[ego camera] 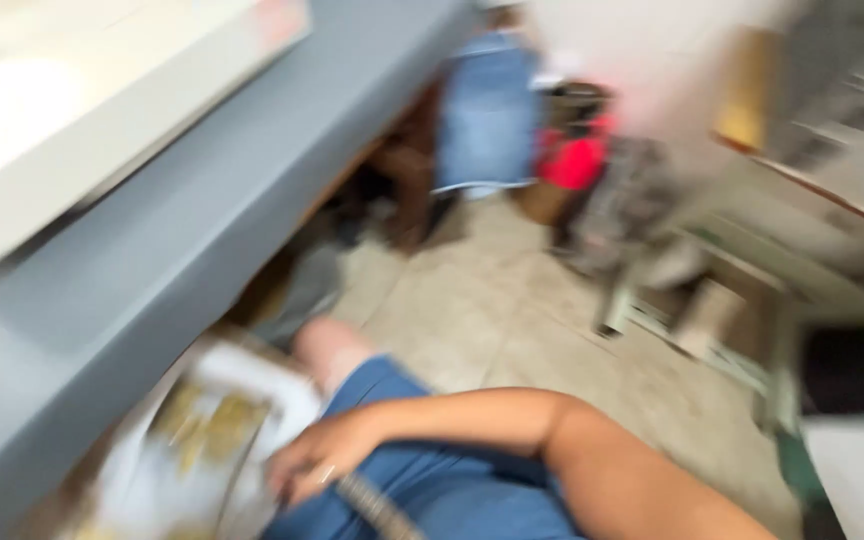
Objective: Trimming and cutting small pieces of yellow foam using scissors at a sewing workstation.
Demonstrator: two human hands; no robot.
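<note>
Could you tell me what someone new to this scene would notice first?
First comes the person's right hand at the bottom, with its bare forearm, touching a white sheet with yellow patches over a lap in blue shorts. To the left a long grey counter runs diagonally. Everything is blurred; a red blob shows across the tiled floor.

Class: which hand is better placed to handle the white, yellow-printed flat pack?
Probably right: the right hand lies against the edge of the white, yellow-printed flat pack, though blur hides the fingers' grip; the left hand is out of view.
</note>
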